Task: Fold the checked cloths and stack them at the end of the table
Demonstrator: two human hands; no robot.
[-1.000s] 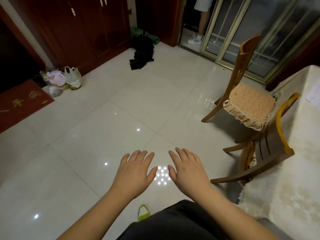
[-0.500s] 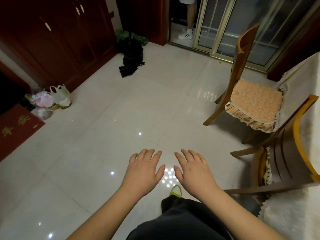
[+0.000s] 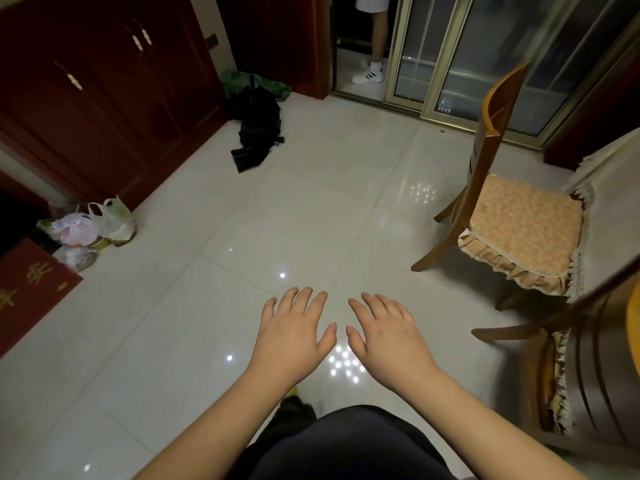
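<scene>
Empty hands, no cloths in view

Left hand and right hand hovered flat, fingers straight, holding nothing; the table lay to the right, nearer the right hand.

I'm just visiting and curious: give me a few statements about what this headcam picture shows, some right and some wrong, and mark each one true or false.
1. Both hands are held out flat with nothing in them. True: the left hand and the right hand are spread open over the tiled floor.
2. A checked cloth lies on the floor between the hands. False: no checked cloth shows anywhere in this view.
3. The chair with the orange cushion stands to the person's right. True.
4. The black bag sits on the chair seat. False: it lies on the floor near the dark red cabinets.
5. Plastic bags sit by the cabinets at the left. True.
</scene>
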